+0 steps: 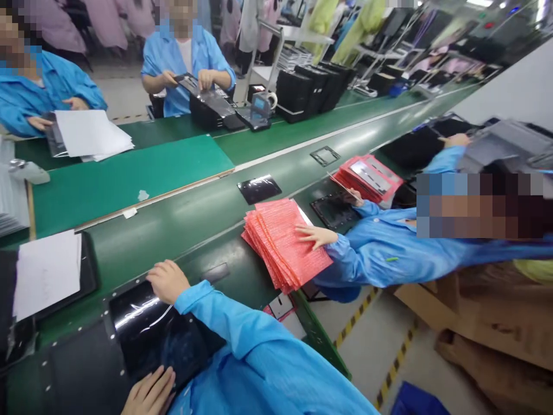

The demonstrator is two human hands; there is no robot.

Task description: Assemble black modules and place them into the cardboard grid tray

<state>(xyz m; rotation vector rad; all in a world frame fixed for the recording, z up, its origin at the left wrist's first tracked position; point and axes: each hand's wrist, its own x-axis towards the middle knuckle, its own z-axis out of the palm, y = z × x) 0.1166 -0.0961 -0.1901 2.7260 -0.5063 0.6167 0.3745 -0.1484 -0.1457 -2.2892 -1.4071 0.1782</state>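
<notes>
A glossy black display panel (151,328) lies on a dark mat or fixture (82,360) dotted with small pale studs. My left hand (149,393) rests at the panel's near edge, fingers stretched out on its surface. At the far right corner of the panel is my right hand (169,281), its fingers bent over the edge; the thumb is hidden. Light reflects in streaks off the glass. Left of the fixture, white paper sheets (47,274) rest on a black flat piece (88,268).
A stack of red bubble-wrap bags (287,245) lies to the right, under a co-worker's hand (317,235). Another black panel (259,189) and a small frame (325,155) lie on the green conveyor belt (203,210). Other people in blue work across it. A cardboard box (484,311) stands right.
</notes>
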